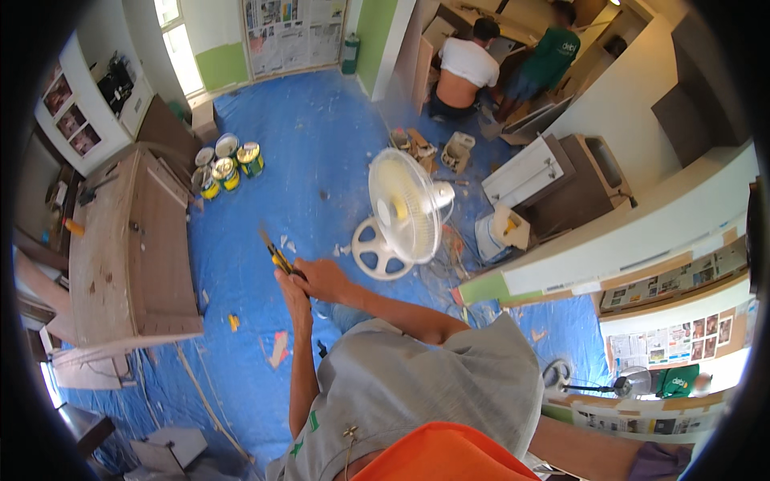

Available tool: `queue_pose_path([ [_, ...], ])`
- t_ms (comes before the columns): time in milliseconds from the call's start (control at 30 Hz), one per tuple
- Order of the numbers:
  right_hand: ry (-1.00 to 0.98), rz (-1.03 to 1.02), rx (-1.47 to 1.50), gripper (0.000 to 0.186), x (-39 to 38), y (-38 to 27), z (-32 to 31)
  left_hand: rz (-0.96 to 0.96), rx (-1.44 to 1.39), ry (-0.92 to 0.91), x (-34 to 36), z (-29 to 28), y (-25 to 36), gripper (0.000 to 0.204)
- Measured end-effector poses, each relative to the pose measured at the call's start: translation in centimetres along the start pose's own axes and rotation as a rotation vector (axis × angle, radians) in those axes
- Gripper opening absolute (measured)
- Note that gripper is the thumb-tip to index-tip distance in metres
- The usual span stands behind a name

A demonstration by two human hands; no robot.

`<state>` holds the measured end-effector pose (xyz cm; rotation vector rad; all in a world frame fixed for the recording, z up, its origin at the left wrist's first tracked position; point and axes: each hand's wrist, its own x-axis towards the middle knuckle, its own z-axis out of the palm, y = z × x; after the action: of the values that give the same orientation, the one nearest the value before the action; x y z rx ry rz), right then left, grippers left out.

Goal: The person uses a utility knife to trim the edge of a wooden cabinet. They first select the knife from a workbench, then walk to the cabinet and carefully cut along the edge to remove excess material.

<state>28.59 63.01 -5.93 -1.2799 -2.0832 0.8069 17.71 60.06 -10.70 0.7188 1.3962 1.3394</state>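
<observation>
Orange cloth (457, 453) is filling the lower edge. Left hand (295, 293) and right hand (322, 280) are gripping a tool (279, 261), which is jutting over blue sheeting (305, 152), open room stretching between cabinet (164, 240) edge and fan (401, 204).

Room under renovation, blue floor sheeting (313, 152), paint cans (226, 172), newspaper-covered panel (295, 40)

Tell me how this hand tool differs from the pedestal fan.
The hand tool is black and yellow; the pedestal fan is mostly white. The tool is far smaller than the fan and held in your hands, while the fan stands on blue sheeting. Both show some yellow.
</observation>
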Motion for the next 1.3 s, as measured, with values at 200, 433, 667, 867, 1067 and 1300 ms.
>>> queue_pose_path([
  [200, -0.056, -0.116, -0.051, 0.03, 16.7, 4.4, -0.1, -0.15, -0.079, 0.0, 16.0, 0.7, 3.8, 0.065],
  [433, 0.083, -0.145, -0.062, 0.031, 34.0, 7.6, -1.6, 0.086, -0.012, -0.063, 33.1, 4.1, 9.9, 0.055],
  [667, 0.178, 0.087, -0.065, 0.032, 45.2, 12.8, -7.0, 0.079, 0.016, -0.199, 46.9, 12.1, 13.0, 0.062],
  [867, 0.299, 0.258, -0.177, 0.031, 53.5, 17.8, -9.1, 0.094, 0.182, -0.527, 58.4, 17.2, 15.6, 0.056],
  [1067, 0.505, 0.383, -0.215, 0.032, 63.1, 21.1, -10.7, 0.154, 0.274, -0.698, 68.7, 21.5, 19.5, 0.053],
  [1300, 0.528, 0.488, -0.12, 0.031, 69.6, 25.8, -13.9, 0.133, 0.221, -0.757, 76.6, 27.6, 19.3, 0.052],
])
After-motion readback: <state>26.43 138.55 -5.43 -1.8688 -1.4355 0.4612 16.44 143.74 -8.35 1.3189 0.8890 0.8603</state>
